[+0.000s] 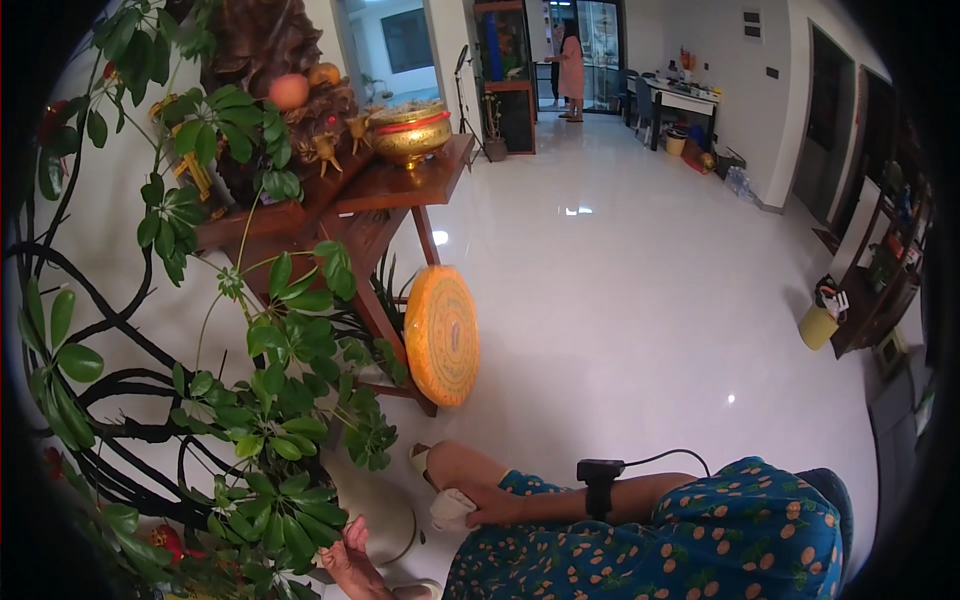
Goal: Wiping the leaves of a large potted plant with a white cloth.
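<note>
My right hand (491, 504) holds a crumpled whitish cloth (453, 510) over my lap, and a black device is strapped on that forearm. At the bottom, my left hand (349, 555) is beside the lower leaves of a green potted plant (300, 517), its fingers partly curled; whether it grips a leaf I cannot tell. Behind that hand stands a large pale plant pot (382, 517). The plant's dark, bent stems (127, 360) and leaves fill the left side.
A wooden table (405, 184) holds a golden bowl (412, 135) and dark carving with fruit. An orange round disc (442, 337) leans against its legs. A yellow bin (817, 326) stands at right. A person (571, 71) stands far back.
</note>
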